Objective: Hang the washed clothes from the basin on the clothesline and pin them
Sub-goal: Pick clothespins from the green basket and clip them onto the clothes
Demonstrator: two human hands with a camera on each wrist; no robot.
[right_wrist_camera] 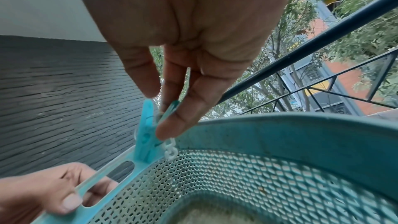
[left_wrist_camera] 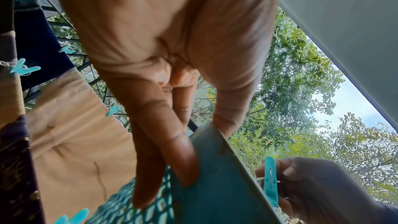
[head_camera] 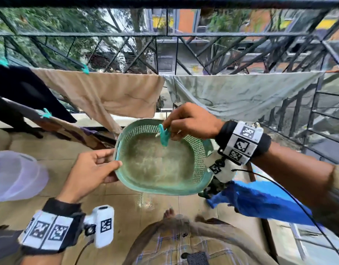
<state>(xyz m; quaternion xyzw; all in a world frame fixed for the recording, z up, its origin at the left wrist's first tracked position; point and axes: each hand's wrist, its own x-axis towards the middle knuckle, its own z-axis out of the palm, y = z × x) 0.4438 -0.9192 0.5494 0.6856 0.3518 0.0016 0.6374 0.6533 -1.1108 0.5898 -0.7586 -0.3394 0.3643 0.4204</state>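
My left hand (head_camera: pixel 109 169) grips the near left rim of a green mesh basket (head_camera: pixel 198 155), thumb on top. The basket's bare bottom shows. My right hand (head_camera: pixel 167 128) pinches a teal clothespin (head_camera: pixel 164 135) over the far rim. In the right wrist view the clothespin (right_wrist_camera: pixel 146 135) has its lower end at the basket rim (right_wrist_camera: pixel 280 132), with a white chain link (right_wrist_camera: pixel 170 149) beside it; whether it is clipped there I cannot tell. A tan cloth (head_camera: pixel 117 92), a grey-green cloth (head_camera: pixel 241 92) and a dark garment (head_camera: pixel 25 87) hang on the line, with teal pins (head_camera: pixel 85 69) on it.
The black metal railing (head_camera: pixel 165 35) runs behind the line. A translucent plastic tub (head_camera: pixel 15 175) sits low at the left, and blue fabric (head_camera: pixel 260 203) lies at the right. A patterned cloth (head_camera: pixel 69 129) hangs on a lower line with a pin (head_camera: pixel 45 113). Tiled floor lies below.
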